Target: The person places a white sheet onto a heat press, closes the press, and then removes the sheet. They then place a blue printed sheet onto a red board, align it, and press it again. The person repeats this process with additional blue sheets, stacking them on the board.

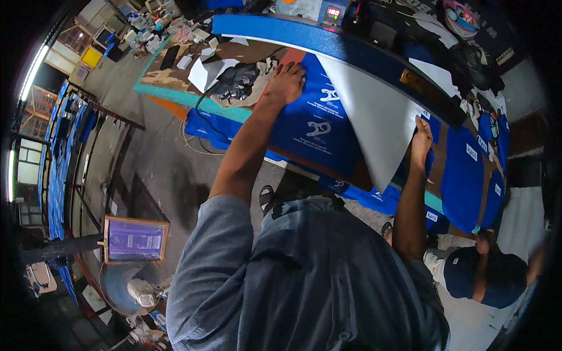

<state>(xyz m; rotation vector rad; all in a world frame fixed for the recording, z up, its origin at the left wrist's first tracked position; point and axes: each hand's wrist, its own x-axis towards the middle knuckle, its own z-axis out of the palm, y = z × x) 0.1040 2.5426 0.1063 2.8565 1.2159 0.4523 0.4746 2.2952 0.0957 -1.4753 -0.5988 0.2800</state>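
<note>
My left hand (285, 83) lies flat, fingers stretched, on the far left part of a blue cloth (313, 111) and a reddish-brown pad edge beside it. White printed emblems and lettering show on the cloth. My right hand (421, 139) pinches the right edge of a large pale sheet (374, 111), which is lifted at an angle above the cloth and covers its right part. Close above both hands runs the long blue beam of a heat press (351, 44); a small unit with a lit red display (333, 13) sits behind it.
Left of the cloth, a crumpled dark plastic bundle (237, 82) and white paper scraps (209, 71) lie on a teal-edged table. More blue printed cloth (465, 175) hangs at the right, near another person (486, 275). A wood-framed purple screen (136, 240) and round fan (120, 286) stand lower left.
</note>
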